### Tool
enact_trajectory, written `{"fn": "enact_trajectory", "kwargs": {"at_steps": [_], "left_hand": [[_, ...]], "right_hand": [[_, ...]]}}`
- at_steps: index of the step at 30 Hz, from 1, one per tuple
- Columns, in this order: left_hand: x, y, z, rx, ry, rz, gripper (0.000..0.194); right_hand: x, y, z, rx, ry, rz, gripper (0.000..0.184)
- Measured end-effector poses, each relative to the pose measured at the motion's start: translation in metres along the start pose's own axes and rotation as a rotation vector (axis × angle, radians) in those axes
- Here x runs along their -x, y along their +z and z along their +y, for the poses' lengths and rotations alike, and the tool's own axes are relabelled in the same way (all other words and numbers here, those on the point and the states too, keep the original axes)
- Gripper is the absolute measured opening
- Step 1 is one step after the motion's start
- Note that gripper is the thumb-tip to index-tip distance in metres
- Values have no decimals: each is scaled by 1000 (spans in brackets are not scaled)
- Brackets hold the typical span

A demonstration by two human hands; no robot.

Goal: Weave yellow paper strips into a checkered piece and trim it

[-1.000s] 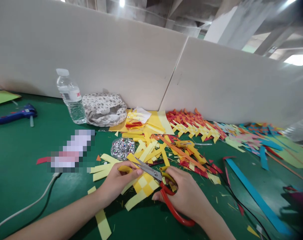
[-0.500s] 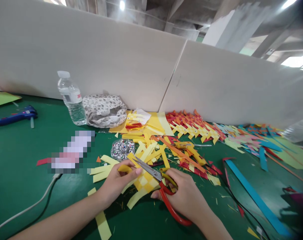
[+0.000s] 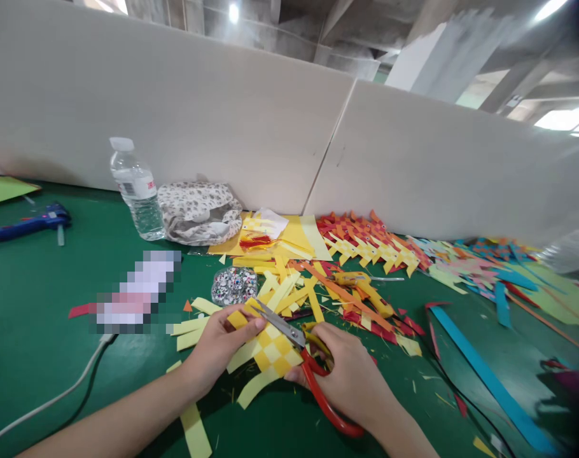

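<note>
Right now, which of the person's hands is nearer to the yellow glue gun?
Right. The right hand, gripping the scissors, is just on the near side of the yellow glue gun; the left hand, holding the woven paper, is farther off, to its left.

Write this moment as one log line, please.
left hand: holds woven paper | right hand: holds scissors at woven paper | on table: yellow glue gun, bottle
</note>
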State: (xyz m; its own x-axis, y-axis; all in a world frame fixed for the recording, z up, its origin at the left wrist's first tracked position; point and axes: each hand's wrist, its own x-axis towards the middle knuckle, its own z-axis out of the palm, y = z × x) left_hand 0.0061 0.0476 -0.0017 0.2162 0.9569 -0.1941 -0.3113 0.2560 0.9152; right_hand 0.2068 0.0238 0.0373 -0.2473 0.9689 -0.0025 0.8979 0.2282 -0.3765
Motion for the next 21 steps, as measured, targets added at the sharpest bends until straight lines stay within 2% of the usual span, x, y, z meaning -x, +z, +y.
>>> {"fn": "enact_trajectory", "kwargs": {"at_steps": [9, 14, 21], "left_hand": [[-1, -1, -2, -42, 14, 36, 22], [-1, 0, -1, 10, 1, 57, 25], [0, -1, 0, -39, 77, 34, 22]], "right_hand": [[-1, 1, 3, 0, -4, -13, 33], [0, 1, 2, -6, -2, -11, 35], [2, 2, 1, -30, 18, -19, 34]]}}
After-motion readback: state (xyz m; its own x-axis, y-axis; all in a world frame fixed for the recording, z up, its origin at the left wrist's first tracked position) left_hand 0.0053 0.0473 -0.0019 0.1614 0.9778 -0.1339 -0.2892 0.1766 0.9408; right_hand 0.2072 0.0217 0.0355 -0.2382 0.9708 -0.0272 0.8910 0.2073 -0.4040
